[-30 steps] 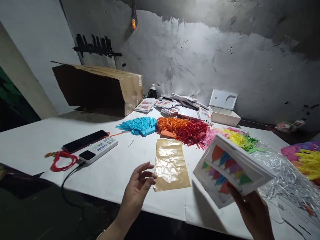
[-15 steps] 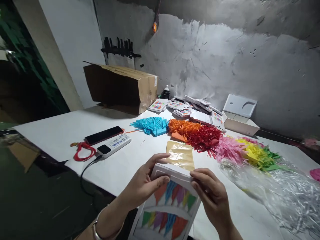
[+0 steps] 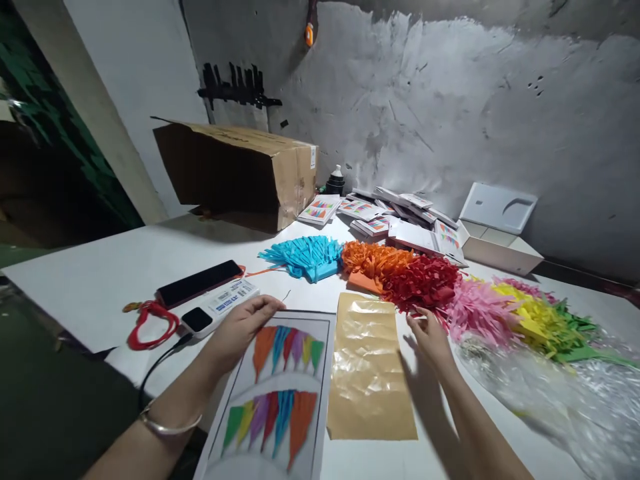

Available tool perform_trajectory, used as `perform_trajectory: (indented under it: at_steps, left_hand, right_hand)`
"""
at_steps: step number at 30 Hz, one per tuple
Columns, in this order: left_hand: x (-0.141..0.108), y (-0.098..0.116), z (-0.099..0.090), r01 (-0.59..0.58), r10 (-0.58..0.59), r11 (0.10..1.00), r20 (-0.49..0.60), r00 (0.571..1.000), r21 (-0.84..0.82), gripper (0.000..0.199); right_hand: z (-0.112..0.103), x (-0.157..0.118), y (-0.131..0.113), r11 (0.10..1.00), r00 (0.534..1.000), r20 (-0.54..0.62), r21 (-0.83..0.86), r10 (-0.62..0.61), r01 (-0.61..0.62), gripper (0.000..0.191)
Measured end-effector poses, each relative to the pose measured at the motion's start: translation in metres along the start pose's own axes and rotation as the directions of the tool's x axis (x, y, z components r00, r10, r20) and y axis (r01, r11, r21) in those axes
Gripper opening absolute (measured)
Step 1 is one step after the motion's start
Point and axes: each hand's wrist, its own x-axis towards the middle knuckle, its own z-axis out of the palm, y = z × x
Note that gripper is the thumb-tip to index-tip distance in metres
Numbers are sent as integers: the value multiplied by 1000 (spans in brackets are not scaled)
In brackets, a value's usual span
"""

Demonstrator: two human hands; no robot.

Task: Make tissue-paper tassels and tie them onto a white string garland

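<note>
Since half a second ago, the right hand (image 3: pixel 431 339) has come off the printed box (image 3: pixel 274 393), which has shifted left and uncovered the whole brown sheet (image 3: pixel 373 370) on the counter (image 3: pixel 95 287). Now only the left hand (image 3: pixel 243 328) holds the box, at its upper left corner over the near edge, fingers close together along the top; the thumb is hidden. On the right, the fingers are loosely bent and slightly apart, near the red paper bundle (image 3: pixel 423 287); whether they touch it I cannot tell.
</note>
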Motion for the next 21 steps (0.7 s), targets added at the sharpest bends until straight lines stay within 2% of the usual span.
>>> perform_trajectory:
  at_steps: [2,5,7,9,11,13,14,16,18,21]
  left_hand:
    - [20,-14,17,23,-31,997,103,994,75,45]
    - [43,-34,48,26,-68,985,246,967,169,44]
    - [56,-44,61,24,-83,978,277,957,207,39]
    - [66,-48,65,16,-90,964,272,958,265,36]
    - [75,-44,66,-2,-77,948,238,968,317,39]
    - [82,-33,71,-75,-8,935,234,972,347,52]
    - [85,-26,77,-133,40,930,263,964,343,62]
    - [90,-11,95,-229,105,927,380,919,296,80]
    - [93,3,117,-225,90,950,501,861,215,83]
    - [93,15,143,-131,26,983,604,797,130,68]
  right_hand:
    - [13,22,12,1000,1000,0,-8,19,-19,67]
    - [39,39,15,1000,1000,23,7,11,-11,73]
    - [46,41,8,999,999,44,35,-29,28,71]
    - [40,36,1,995,994,63,63,-84,80,67]
    - [25,27,-1,983,981,71,58,-178,174,60]
    - [9,14,1,943,940,68,21,-333,332,50]
    - [2,7,4,914,911,71,11,-406,406,46]
    - [-6,-4,7,872,868,77,22,-490,490,45]
    - [-10,-11,6,888,884,84,66,-460,456,55]
    - [-14,-14,-5,940,950,97,204,-297,273,75]
